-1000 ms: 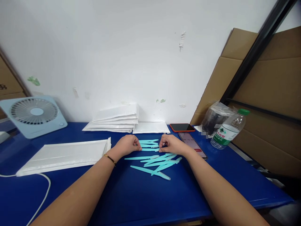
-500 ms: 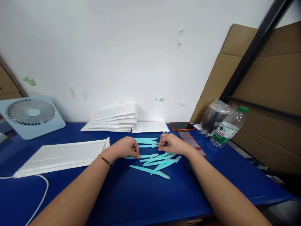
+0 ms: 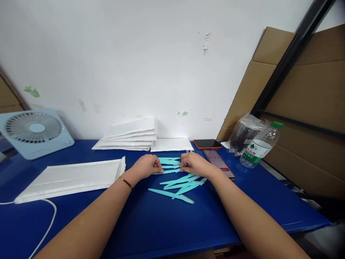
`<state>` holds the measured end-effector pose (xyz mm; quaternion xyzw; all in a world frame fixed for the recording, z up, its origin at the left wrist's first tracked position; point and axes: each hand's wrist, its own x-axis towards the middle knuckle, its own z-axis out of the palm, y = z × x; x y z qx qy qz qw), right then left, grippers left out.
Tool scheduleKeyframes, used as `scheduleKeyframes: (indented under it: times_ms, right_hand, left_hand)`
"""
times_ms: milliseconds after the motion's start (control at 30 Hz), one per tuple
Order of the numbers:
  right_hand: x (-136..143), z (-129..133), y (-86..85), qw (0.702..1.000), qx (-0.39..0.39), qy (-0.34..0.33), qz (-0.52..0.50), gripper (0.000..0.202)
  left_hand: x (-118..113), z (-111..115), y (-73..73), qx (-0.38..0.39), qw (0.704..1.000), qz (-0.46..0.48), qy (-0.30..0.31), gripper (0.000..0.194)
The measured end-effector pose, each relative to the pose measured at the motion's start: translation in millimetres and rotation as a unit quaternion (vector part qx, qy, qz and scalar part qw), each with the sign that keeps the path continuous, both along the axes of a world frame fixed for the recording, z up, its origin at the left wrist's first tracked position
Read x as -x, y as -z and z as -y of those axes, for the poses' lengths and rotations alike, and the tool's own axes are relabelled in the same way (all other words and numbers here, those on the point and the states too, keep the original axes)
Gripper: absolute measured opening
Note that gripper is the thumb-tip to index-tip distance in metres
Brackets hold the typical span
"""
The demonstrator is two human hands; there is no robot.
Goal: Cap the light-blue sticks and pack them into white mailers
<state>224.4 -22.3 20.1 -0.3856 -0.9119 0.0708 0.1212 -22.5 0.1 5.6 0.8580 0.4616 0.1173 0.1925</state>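
Note:
Between my two hands lies a teal eyebrow razor, roughly level across the blue table. My left hand is closed, with thumb and fingers pinching its left end. At its other end my right hand is closed too, its fingertips on the tip near the table. Just beyond, more teal razors lie in a rough row, partly hidden by both hands. Nearer to me several loose razors overlap at angles, and one razor slants away at the front of them.
A white padded envelope lies left of my hands, and a stack of such envelopes stands by the wall. A lit phone, a dark phone and a water bottle are on the right. A fan sits far left.
My left hand has moved away from me with a razor, bringing it up close behind the row. The right hand has shifted slightly and now touches that razor's right end.

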Motion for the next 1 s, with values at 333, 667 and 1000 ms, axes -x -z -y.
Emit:
scheduleKeyframes:
  times_ms: [333, 667, 1000]
  right_hand:
    - [-3, 0, 6.3, 0.997, 0.040, 0.011, -0.062, 0.010]
    - [-4, 1, 2.1, 0.997, 0.054, 0.006, -0.054, 0.006]
    - [-8, 2, 5.4, 0.996, 0.061, 0.030, -0.055, 0.012]
  left_hand:
    - [3, -3, 1.2, -0.030, 0.999, 0.006, 0.011, 0.029]
    - [4, -4, 0.8, -0.025, 0.999, -0.008, 0.020, 0.028]
    - [-2, 10, -14.2, -0.070, 0.995, -0.028, 0.061, 0.024]
